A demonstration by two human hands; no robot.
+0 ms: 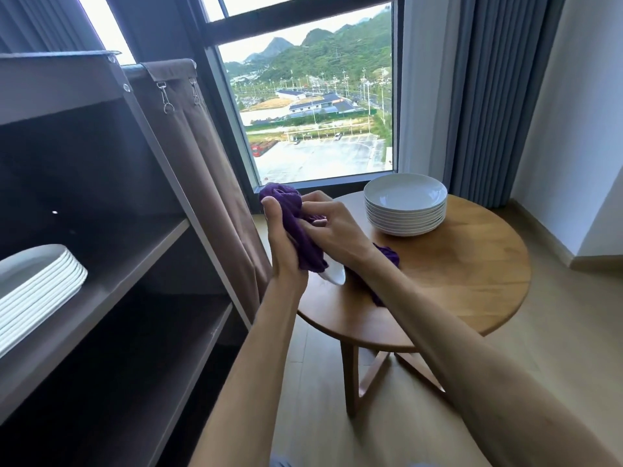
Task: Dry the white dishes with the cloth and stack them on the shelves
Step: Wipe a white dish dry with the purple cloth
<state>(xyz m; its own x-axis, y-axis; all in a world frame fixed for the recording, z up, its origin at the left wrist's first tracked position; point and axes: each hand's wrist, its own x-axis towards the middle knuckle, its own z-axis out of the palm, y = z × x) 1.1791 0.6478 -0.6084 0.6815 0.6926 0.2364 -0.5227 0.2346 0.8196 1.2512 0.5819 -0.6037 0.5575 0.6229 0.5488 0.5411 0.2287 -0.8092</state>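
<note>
A white dish (334, 275) is held upright on edge above the round wooden table (465, 281), mostly wrapped in a purple cloth (305, 241). My left hand (283, 244) grips the cloth-covered dish from the left. My right hand (333, 227) pinches the cloth against the dish from the right. Only the dish's lower rim shows. A stack of several white dishes (405, 205) stands on the table's far side. Another stack of white dishes (37, 284) lies on a middle shelf (135, 261) of the dark shelving unit at the left.
A brown fabric curtain (188, 156) hangs on the shelving unit's right side, close to my hands. Behind the table are a large window (313, 106) and a grey drape (499, 96). The lower shelf (161, 362) is dark. Wood floor surrounds the table.
</note>
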